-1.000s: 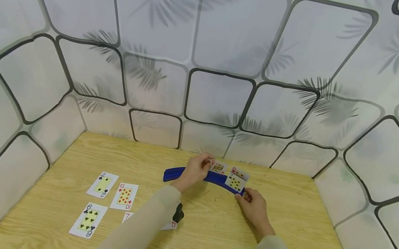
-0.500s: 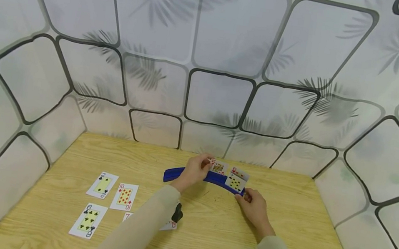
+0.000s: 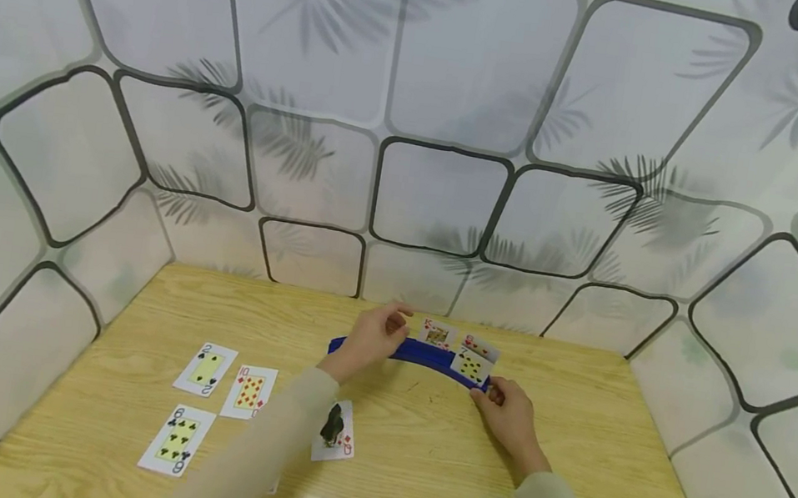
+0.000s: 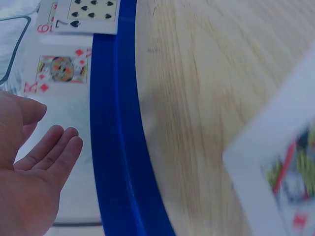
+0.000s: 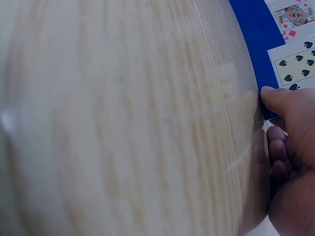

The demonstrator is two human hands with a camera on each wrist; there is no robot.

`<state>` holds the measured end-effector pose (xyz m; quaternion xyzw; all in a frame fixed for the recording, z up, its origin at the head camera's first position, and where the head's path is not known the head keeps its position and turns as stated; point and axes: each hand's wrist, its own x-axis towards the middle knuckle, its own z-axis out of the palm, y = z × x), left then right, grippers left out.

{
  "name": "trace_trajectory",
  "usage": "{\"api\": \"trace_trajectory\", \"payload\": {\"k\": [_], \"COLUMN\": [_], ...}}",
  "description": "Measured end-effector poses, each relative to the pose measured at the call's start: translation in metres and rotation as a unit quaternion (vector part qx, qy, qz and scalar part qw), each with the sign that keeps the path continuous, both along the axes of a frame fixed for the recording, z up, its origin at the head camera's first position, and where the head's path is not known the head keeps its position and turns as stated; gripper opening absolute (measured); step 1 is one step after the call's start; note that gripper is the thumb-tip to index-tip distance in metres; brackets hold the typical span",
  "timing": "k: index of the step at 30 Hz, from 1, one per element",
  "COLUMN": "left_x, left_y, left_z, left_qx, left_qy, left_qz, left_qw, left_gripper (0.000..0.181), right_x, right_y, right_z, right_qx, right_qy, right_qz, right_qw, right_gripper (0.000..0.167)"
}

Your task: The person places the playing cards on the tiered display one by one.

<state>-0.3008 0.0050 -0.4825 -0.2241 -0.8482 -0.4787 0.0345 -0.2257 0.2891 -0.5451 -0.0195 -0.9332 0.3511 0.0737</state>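
A curved blue playing-card holder [image 3: 423,355] lies near the back of the table. In it stand a king of diamonds [image 3: 437,336] and, at the right end, a seven of spades [image 3: 470,368] overlapping a hearts card [image 3: 483,347]. My left hand [image 3: 370,339] hovers over the holder's left part, just left of the king. Its fingers are loosely bent and hold nothing, apart from the king in the left wrist view [image 4: 62,69]. My right hand [image 3: 509,417] grips the holder's right end; its thumb [image 5: 275,98] lies on the blue front beside the seven, fingers curled below.
Face up at the left lie a two of spades [image 3: 205,369], a ten of diamonds [image 3: 249,392] and a six of clubs [image 3: 177,440]. A diamonds face card [image 3: 348,415] is partly hidden behind the left wrist camera. My left sleeve covers another card. A patterned wall [image 3: 436,195] stands behind the table.
My left hand has let go of the king of diamonds and moved left, leaving it standing in the holder. More of the diamonds face card shows. My right hand has stayed put.
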Motion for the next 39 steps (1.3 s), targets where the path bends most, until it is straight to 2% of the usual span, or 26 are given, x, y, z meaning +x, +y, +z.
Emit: {"api": "trace_trajectory", "payload": {"k": [8, 18, 24, 29, 35, 39], "left_x": [0.0, 0.006, 0.014, 0.023, 0.035, 0.042], "left_y": [-0.039, -0.097, -0.135, -0.165, -0.197, -0.215], "left_z": [0.003, 0.002, 0.001, 0.0, -0.008, -0.01], "left_qx": [0.004, -0.018, -0.052, -0.091, -0.12, -0.141], "left_qy": [0.033, 0.014, 0.02, 0.049, 0.075, 0.063], "left_qz": [0.03, 0.068, 0.076, 0.081, 0.089, 0.097], "left_qw": [0.999, 0.9974, 0.9955, 0.9913, 0.986, 0.9833], "left_gripper": [0.029, 0.037, 0.039, 0.04, 0.042, 0.045], "right_x": [0.0, -0.001, 0.0, 0.0, 0.0, 0.0], "right_y": [0.0, 0.002, 0.002, 0.003, 0.004, 0.004], "right_z": [-0.001, -0.002, -0.002, -0.002, -0.002, -0.003], "right_qx": [0.003, 0.005, 0.005, 0.003, 0.001, 0.003], "right_qy": [0.002, 0.012, 0.01, 0.008, 0.002, 0.002], "right_qz": [0.002, 0.001, 0.011, 0.014, 0.014, 0.015], "right_qw": [1.0, 0.9999, 0.9999, 0.9999, 0.9999, 0.9999], "right_gripper": [0.033, 0.033, 0.039, 0.041, 0.04, 0.039]}}
